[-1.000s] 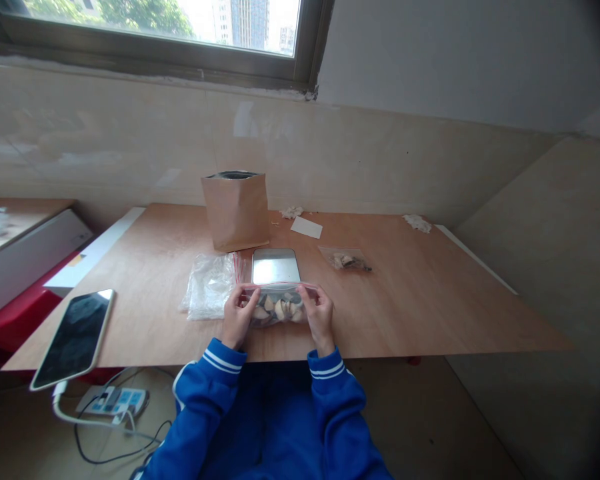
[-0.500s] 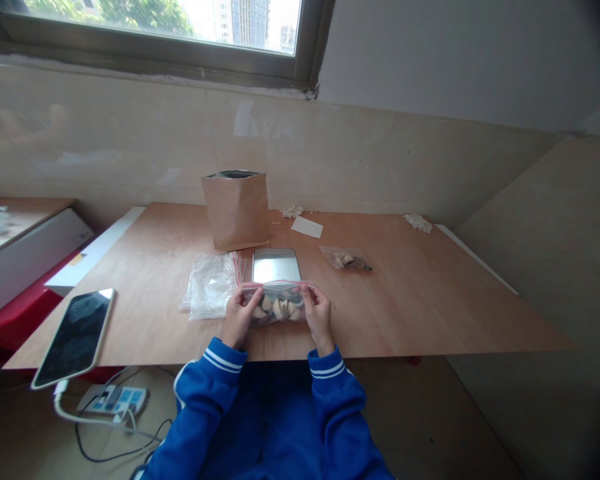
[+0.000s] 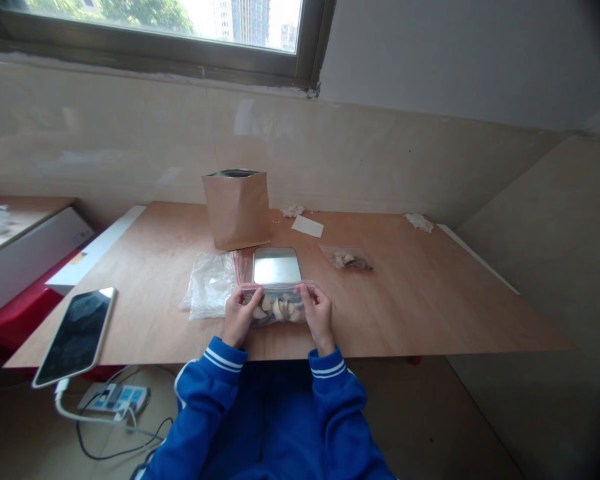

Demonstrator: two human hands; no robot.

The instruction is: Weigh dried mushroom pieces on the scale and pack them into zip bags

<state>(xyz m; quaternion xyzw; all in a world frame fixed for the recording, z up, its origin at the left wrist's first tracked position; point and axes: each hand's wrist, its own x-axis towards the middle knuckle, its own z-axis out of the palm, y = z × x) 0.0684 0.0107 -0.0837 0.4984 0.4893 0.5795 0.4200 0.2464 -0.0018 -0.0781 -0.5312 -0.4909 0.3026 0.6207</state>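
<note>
Between my hands is a clear zip bag holding pale, tan dried pieces, perhaps mushrooms; I cannot tell the kind. My left hand pinches the bag's top left corner, thumb along the seal strip. My right hand pinches the same strip at the right. Just beyond the bag lies a flat scale with a silver top. Left of it, a stack of clear zip bags with red seal strips lies on the table, close to my left hand.
An upright brown paper pouch stands open-topped behind the scale. Another filled zip bag lies to the right, and a white card at the back. A phone on a cable overhangs the wooden table at the left front.
My right fingers have shifted slightly left along the seal strip, and the bag's mouth looks flatter and more closed. My left hand stays nearly still.
</note>
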